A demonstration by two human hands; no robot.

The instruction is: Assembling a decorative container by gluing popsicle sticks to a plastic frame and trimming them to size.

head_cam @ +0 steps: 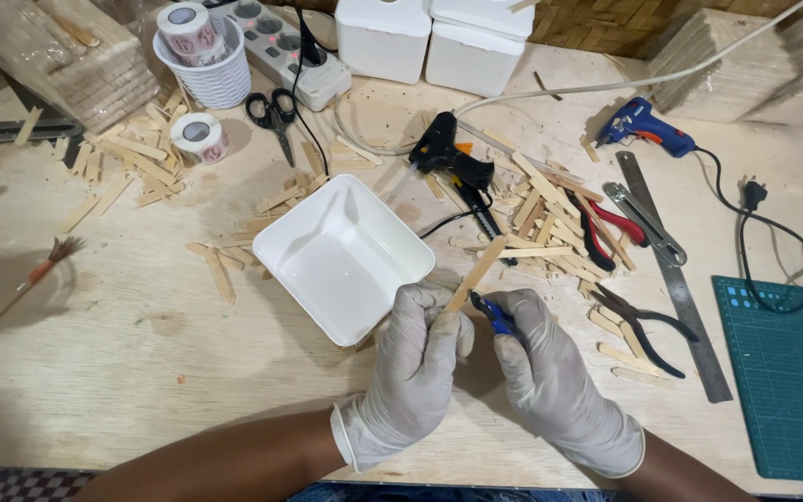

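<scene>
Gloved hands hold wooden stick.

Right hand: closed around a small blue-handled tool; only a short stretch of handle shows, the working end hidden behind the wooden stick and the gloved fingers, so tool type cannot be told. Stick's lower end is buried in the left hand grip; both forearms run off the bottom edge. Green cutting mat is cut by the right edge, the bundled stick stack and two white boxes by the top edge; roll-label print too small to make out.
</scene>
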